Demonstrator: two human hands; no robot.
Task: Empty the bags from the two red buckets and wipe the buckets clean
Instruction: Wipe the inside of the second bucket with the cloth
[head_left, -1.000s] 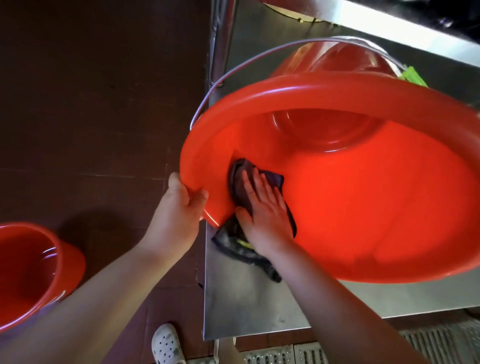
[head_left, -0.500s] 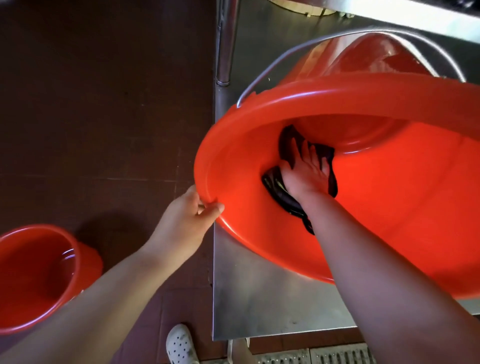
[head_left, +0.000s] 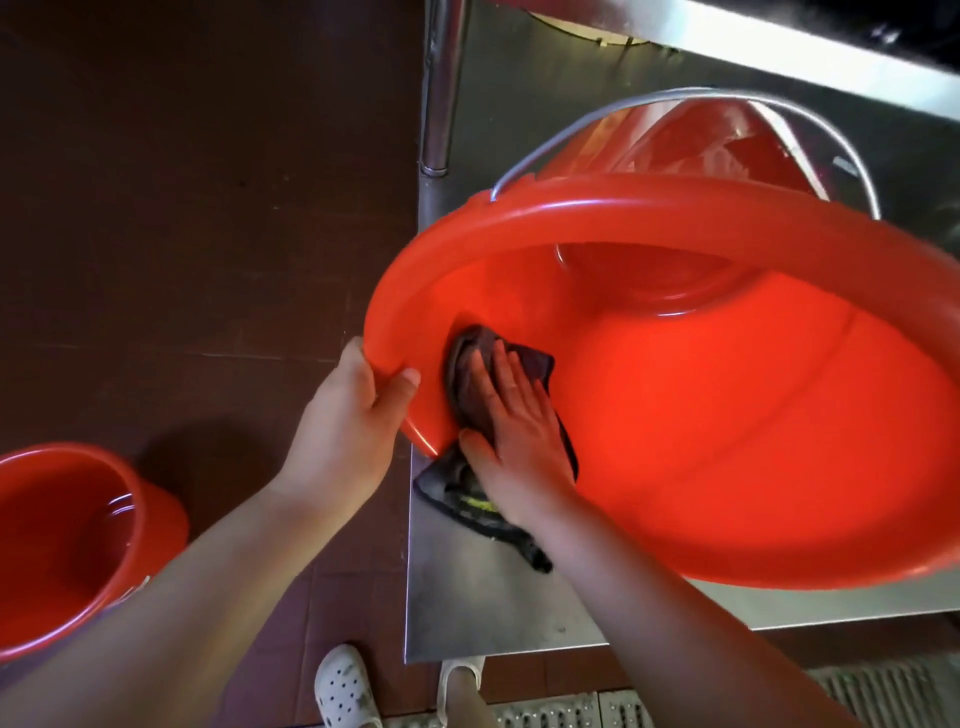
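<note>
1. Gripping the near rim of the tilted red bucket (head_left: 701, 415), the left hand (head_left: 348, 436) had its fingers and thumb clamped on the rim.
2. Right hand (head_left: 519, 441), fingers straight and together, pressed a dark cloth (head_left: 467, 499) against the inner wall.
3. Bucket lay on the steel table (head_left: 467, 613); second red bucket (head_left: 67, 540) stood on the floor (head_left: 208, 208).

Single head-worn view, wide-angle, looking forward and steeply down from above the table (head_left: 493, 613). Very near: tipped red bucket (head_left: 727, 441) filling the right half, both forearms entering from the bottom edge. Left of the table, dark floor (head_left: 182, 208); below it, white shoes (head_left: 343, 688).
</note>
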